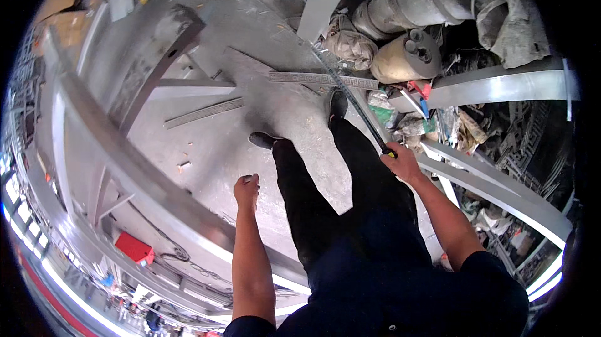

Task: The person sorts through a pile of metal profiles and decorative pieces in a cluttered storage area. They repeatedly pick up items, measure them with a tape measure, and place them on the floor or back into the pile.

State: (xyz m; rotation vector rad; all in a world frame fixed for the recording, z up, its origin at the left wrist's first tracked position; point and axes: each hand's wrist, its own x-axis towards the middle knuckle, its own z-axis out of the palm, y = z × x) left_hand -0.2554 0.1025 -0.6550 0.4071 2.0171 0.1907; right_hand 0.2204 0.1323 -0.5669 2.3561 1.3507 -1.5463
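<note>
From here, I have the right hand clamped on the case of the tape, which slants out past the right shoe; I judge it light, springy, kink-prone, best gripped there, the left hand curled, contents unclear.

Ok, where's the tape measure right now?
In the head view, right of centre, the tape measure is in the right hand, its blade extended past the right shoe.

Red box near cable; beige canister beside crumpled bag.
</note>
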